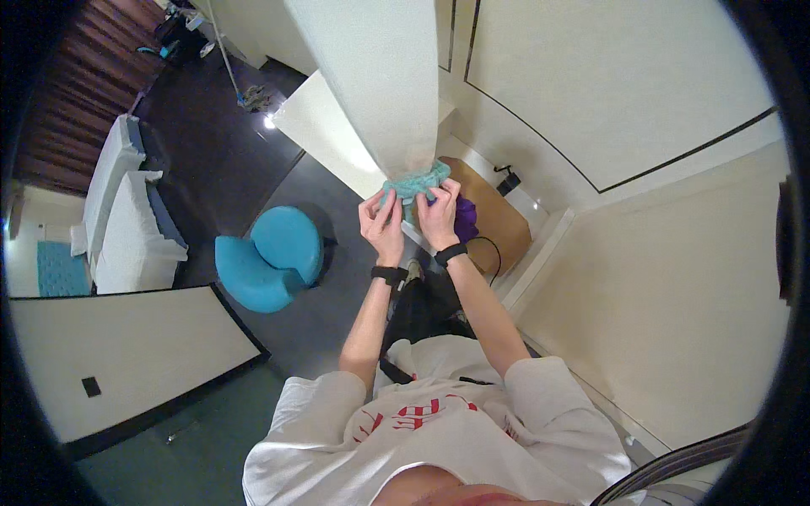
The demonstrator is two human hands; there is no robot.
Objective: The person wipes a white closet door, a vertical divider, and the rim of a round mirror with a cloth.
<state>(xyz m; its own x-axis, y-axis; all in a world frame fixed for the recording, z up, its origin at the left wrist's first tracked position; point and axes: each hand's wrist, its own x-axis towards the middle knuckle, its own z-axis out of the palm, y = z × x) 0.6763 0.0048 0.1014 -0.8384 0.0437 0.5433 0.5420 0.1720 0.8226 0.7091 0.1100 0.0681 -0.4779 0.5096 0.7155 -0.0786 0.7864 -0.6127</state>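
My left hand [382, 229] pinches the left part of a teal cloth [414, 183] between thumb and fingers. My right hand [438, 215] grips the same cloth on its right side. The cloth lies bunched across the lower end of a tall white surface [392, 82] that rises away in front of me. Just right of and behind my right hand is a bunched purple cloth [466, 218], partly hidden by the hand. Both wrists wear black bands.
A brown board or box [500, 221] with a black cable lies by the wall at right. A turquoise chair [272, 259] stands on the dark floor at left. Farther off are a bed with white bedding [133, 234] and a mop [253, 98]. A white partition [145, 354] stands lower left.
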